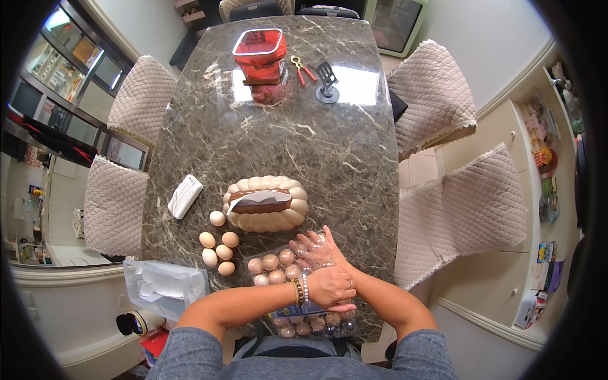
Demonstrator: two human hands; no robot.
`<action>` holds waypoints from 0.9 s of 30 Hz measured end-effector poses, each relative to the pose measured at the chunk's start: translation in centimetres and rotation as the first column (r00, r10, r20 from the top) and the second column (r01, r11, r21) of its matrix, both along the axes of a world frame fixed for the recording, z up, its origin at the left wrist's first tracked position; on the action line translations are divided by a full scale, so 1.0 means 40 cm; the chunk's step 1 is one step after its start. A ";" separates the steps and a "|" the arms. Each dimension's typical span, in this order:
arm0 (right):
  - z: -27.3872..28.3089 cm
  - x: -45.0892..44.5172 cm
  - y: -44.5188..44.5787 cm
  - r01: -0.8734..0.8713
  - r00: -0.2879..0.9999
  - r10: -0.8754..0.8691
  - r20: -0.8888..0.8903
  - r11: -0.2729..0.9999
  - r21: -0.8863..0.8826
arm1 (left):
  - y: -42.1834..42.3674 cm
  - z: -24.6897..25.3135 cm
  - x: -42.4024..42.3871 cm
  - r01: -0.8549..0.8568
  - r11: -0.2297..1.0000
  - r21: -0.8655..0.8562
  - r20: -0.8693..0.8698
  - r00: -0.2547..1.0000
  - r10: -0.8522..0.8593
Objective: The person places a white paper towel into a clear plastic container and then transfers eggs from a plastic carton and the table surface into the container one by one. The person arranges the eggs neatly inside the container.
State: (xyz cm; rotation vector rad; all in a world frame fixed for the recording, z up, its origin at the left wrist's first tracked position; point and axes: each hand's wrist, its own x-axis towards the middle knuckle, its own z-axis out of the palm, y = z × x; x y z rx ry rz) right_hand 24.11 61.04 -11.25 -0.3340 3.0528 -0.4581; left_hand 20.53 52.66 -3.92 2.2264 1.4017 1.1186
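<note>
A clear plastic egg carton [287,265] with several brown eggs lies at the near edge of the marble table. My right hand [317,249] rests with spread fingers on the carton's far right part. Crossing over near my right wrist, my left hand [331,289] has curled fingers over the carton; it wears a ring and bead bracelets. What its fingers touch underneath is hidden. Several loose eggs [224,252] lie on the tabletop left of the carton. Just beyond stands a cream, scalloped tissue holder [266,223] with a tissue sticking out.
A white power bank or similar device [185,196] lies left. A clear plastic bin [166,285] is at the near left edge. Farther off are a red-lined container [260,52], red-handled pliers [302,71] and a dark phone stand [327,85]. Quilted chairs [434,95] flank the table [285,137].
</note>
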 end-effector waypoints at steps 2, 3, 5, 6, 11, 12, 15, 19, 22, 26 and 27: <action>-0.001 0.003 -0.008 -0.002 1.000 0.002 0.005 1.000 0.024 | -0.002 0.006 -0.004 0.007 1.000 -0.008 0.018 1.000 -0.007; -0.002 0.001 -0.012 0.005 1.000 -0.005 -0.003 0.999 0.039 | -0.005 0.011 -0.005 0.007 1.000 -0.013 0.010 1.000 -0.007; -0.003 -0.001 -0.012 0.012 1.000 -0.012 -0.010 0.999 0.052 | -0.014 0.020 -0.007 0.006 1.000 -0.021 -0.005 1.000 -0.006; -0.004 -0.001 -0.011 0.011 1.000 -0.011 -0.010 0.999 0.049 | -0.018 0.023 -0.008 0.011 1.000 -0.016 -0.007 1.000 -0.011; -0.029 0.007 -0.014 0.016 0.999 -0.011 -0.054 0.996 0.091 | -0.035 0.065 -0.020 0.000 1.000 0.018 -0.018 1.000 0.001; -0.022 0.006 -0.012 0.020 0.998 -0.016 -0.059 0.998 0.067 | -0.040 0.069 -0.022 -0.005 1.000 0.022 -0.020 1.000 0.005; -0.014 0.005 -0.013 0.034 0.997 -0.034 -0.062 0.999 0.002 | -0.055 0.082 -0.029 -0.005 1.000 0.023 -0.027 1.000 0.006; -0.012 0.002 -0.009 0.015 0.999 -0.014 -0.037 0.999 0.037 | -0.074 0.135 -0.037 0.024 1.000 0.019 -0.060 0.998 -0.023; 0.030 -0.005 -0.005 0.021 1.000 -0.021 0.007 0.999 0.032 | -0.106 0.151 -0.044 -0.008 0.999 0.050 -0.101 0.995 0.013; 0.038 -0.005 -0.016 0.056 0.998 -0.054 -0.042 0.998 0.028 | -0.138 0.197 -0.063 -0.016 0.996 0.093 -0.156 0.987 0.030; 0.041 -0.004 -0.020 0.067 0.995 -0.067 -0.068 0.998 0.010 | -0.148 0.204 -0.061 -0.025 0.993 0.112 -0.152 0.987 0.042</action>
